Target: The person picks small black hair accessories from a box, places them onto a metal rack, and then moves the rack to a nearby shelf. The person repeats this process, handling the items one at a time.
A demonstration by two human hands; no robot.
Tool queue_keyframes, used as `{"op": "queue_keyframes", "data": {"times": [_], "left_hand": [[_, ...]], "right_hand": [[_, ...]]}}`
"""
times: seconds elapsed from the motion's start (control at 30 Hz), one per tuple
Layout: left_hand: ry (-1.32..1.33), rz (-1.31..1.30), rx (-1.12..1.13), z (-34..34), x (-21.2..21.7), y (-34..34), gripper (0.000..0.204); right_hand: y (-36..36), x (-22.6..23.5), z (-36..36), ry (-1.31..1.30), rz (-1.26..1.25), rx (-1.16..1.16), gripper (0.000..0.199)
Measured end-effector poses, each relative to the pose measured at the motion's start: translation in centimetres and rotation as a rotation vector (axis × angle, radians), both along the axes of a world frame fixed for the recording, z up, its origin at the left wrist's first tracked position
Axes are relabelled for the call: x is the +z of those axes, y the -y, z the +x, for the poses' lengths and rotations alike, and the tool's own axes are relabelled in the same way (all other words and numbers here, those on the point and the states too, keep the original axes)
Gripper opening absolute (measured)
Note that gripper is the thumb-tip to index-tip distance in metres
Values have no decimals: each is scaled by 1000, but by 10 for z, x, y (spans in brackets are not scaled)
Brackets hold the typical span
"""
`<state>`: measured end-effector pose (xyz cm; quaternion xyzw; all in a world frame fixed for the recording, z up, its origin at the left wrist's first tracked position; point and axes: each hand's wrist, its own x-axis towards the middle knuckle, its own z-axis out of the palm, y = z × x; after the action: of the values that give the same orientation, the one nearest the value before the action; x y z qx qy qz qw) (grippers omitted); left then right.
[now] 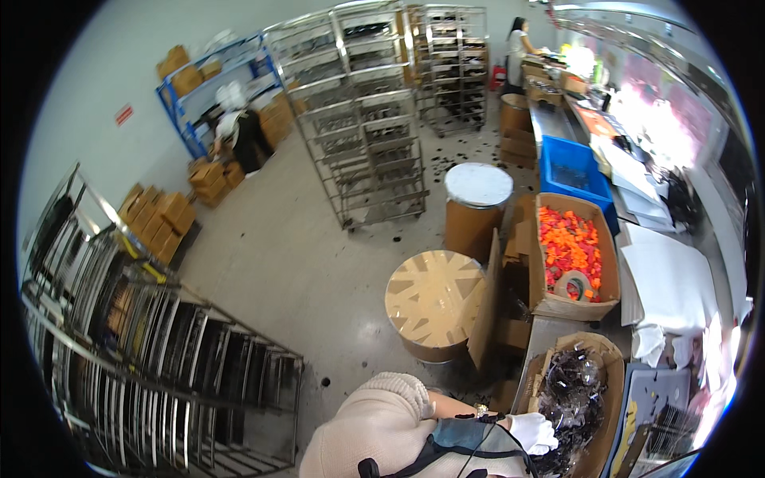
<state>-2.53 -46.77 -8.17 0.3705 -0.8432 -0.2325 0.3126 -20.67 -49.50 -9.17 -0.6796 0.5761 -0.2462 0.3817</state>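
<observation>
Bordering a pile of dark and clear plastic pieces (575, 386), the white-gloved left hand (532, 433) sits at its left edge, fingers bent; can't tell how far open the grip is or whether it holds a piece. Pile lies right of the grip, inside an open cardboard box (615, 390). Farther right of it, grey tray (668, 386). Beyond the grip, box of orange-red pieces (567, 239), then blue bin (558, 155). Ahead-left of it, tape-topped drum (434, 295); farther, metal rack (362, 102).

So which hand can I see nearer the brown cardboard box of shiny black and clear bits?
Left: the white-gloved left hand is at the left edge of the box, by the bits; the right hand isn't visible.
</observation>
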Motion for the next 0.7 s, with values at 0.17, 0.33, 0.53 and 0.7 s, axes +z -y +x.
{"op": "queue_keyframes", "data": {"times": [0.17, 0.33, 0.53, 0.7], "left_hand": [[-111, -100, 214, 9, -16, 6, 21], [-118, -49, 230, 1, -13, 10, 32], [-165, 170, 41, -18, -6, 24, 32], [-189, 117, -18, -21, 1, 48, 35]], "right_hand": [[8, -2, -13, 22, 39, -18, 29], [-12, -5, -46, 22, 35, -149, 30], [-56, -6, -98, 23, -30, -484, 31], [-141, 4, -156, -59, -200, -964, 33]]}}
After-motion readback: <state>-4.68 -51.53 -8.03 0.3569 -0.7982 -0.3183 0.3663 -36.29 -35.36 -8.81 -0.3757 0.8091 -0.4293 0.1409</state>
